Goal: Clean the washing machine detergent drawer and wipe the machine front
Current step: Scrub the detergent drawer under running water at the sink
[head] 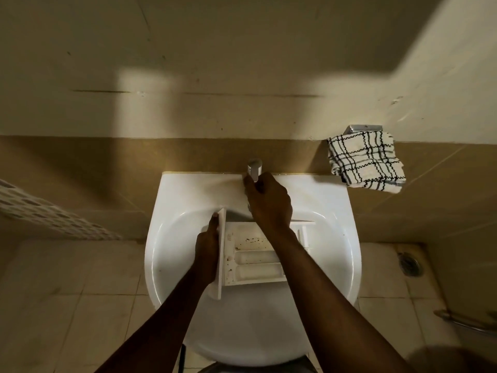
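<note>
Detergent drawer (258, 262) lies level in the bowl of the white sink (166, 200), compartments up. Its flat front panel stands on edge toward the sink's left rim, and its far end points to the right rim. I see dark specks in the compartment nearest the back edge. My left hand (207, 246) grips the front panel from the left, thumb on its top corner. My right hand (269, 203) reaches to the middle of the sink's back edge, fingers curled around the tap (254, 168). That forearm crosses over the drawer's right part and hides it.

Open bowl shows between the drawer and the sink's front rim, and some on the left beyond the panel. On the right and at the back the drawer sits close to the bowl's slope.

A checked cloth (367, 160) hangs from a metal holder (364, 128) on the wall past the sink's back right corner. A white perforated basket (48, 214) juts in at the left. A floor drain (410, 263) lies right of the sink.
</note>
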